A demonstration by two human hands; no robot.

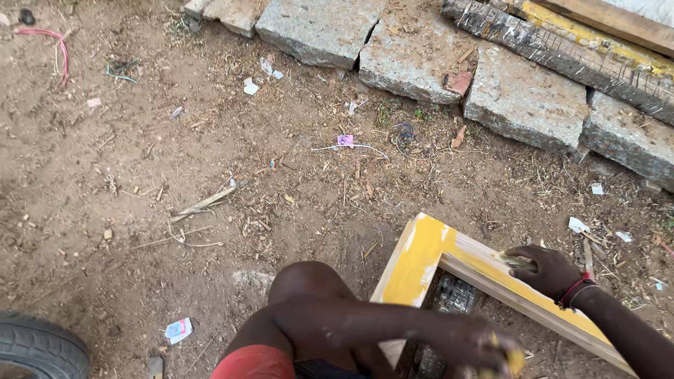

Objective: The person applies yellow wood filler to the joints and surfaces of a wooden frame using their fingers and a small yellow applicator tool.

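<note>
Soft, even daylight is falling across the dirt ground (175, 161) and stone slabs (519, 98), casting only faint shadows and no glare. The left hand (484, 347) is smearing into motion blur near the bottom edge, while the right hand (547, 270) and wooden frame (421, 256) are staying fairly sharp.

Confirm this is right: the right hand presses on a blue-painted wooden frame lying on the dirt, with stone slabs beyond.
Not quite. The head view shows the wooden frame painted yellow, not blue. The right hand presses on it on the dirt, with stone slabs beyond.
</note>
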